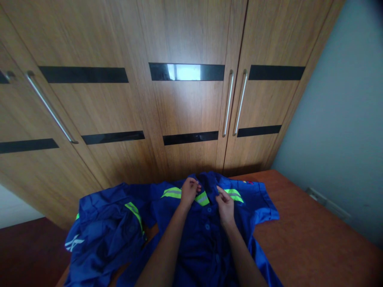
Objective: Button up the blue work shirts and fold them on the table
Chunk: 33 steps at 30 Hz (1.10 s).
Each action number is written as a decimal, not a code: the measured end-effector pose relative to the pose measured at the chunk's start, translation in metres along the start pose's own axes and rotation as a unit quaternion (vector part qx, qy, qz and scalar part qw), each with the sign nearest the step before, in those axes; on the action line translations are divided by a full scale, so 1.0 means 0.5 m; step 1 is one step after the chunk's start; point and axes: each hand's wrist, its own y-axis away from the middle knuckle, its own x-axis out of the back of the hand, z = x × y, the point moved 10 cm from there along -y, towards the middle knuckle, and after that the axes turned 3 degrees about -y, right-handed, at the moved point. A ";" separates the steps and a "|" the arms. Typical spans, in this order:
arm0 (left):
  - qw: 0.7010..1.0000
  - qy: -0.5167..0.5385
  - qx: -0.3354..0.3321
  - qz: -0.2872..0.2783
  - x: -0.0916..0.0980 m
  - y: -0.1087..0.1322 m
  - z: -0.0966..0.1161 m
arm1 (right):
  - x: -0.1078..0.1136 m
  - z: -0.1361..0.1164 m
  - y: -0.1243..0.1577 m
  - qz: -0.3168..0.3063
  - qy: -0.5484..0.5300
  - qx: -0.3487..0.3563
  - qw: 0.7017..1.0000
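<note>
A blue work jacket [194, 247] with yellow-green and silver reflective bands lies front side up on the reddish-brown tabletop. Buttons run down its front. My left hand [189, 191] pinches the fabric near the collar, left of the front opening. On the other side of the opening, the fingers of my right hand [225, 203] are closed on the jacket's front edge. Fingertips and folds hide exactly what each hand grips.
A second, crumpled blue garment [110, 235] with a reflective stripe lies to the left. Behind the table [311, 239] rises a wooden wardrobe [191, 103] with long metal handles. A pale wall [338, 119] stands at the right.
</note>
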 end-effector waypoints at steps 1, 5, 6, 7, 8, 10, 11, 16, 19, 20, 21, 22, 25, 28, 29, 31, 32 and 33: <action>1.000 -0.001 -0.017 0.016 0.013 0.009 0.015 | -0.008 -0.007 0.001 -0.013 0.015 0.017 1.000; 0.995 -0.033 -0.078 0.059 0.044 0.054 0.067 | -0.047 -0.018 0.013 -0.082 0.086 0.071 0.990; 0.993 -0.042 -0.089 0.065 0.048 0.066 0.075 | -0.055 -0.018 0.017 -0.096 0.106 0.082 0.986; 0.991 -0.050 -0.098 0.070 0.051 0.077 0.081 | -0.062 -0.017 0.021 -0.109 0.125 0.091 0.982; 0.990 -0.055 -0.106 0.073 0.053 0.088 0.084 | -0.069 -0.015 0.025 -0.122 0.140 0.098 0.978; 0.989 -0.059 -0.117 0.072 0.055 0.106 0.084 | -0.080 -0.010 0.030 -0.142 0.166 0.105 0.970; 0.988 -0.058 -0.122 0.068 0.054 0.114 0.083 | -0.083 -0.009 0.031 -0.149 0.177 0.107 0.967; 0.988 -0.053 -0.142 0.036 0.044 0.135 0.071 | -0.098 -0.009 0.035 -0.181 0.238 0.118 0.947; 0.988 -0.050 -0.141 0.031 0.044 0.137 0.065 | -0.109 -0.010 0.041 -0.204 0.278 0.115 0.932; 0.988 -0.049 -0.140 0.031 0.046 0.137 0.063 | -0.113 -0.011 0.043 -0.211 0.289 0.112 0.927; 0.989 -0.048 -0.139 0.032 0.047 0.136 0.061 | -0.117 -0.010 0.045 -0.219 0.299 0.106 0.923; 0.989 -0.047 -0.137 0.031 0.047 0.134 0.060 | -0.121 -0.010 0.047 -0.225 0.307 0.101 0.919; 0.990 -0.044 -0.133 0.024 0.046 0.130 0.055 | -0.128 -0.010 0.053 -0.236 0.326 0.090 0.911; 0.990 -0.042 -0.131 0.018 0.045 0.128 0.051 | -0.132 -0.012 0.056 -0.243 0.333 0.091 0.907; 0.990 -0.042 -0.131 0.015 0.044 0.128 0.049 | -0.132 -0.010 0.057 -0.244 0.335 0.089 0.906; 0.990 -0.041 -0.131 0.007 0.042 0.127 0.047 | -0.131 -0.006 0.057 -0.245 0.342 0.079 0.904; 0.990 -0.041 -0.132 0.003 0.042 0.127 0.047 | -0.130 -0.003 0.057 -0.245 0.346 0.074 0.902; 0.990 -0.040 -0.132 -0.001 0.041 0.127 0.046 | -0.131 -0.002 0.057 -0.246 0.350 0.070 0.901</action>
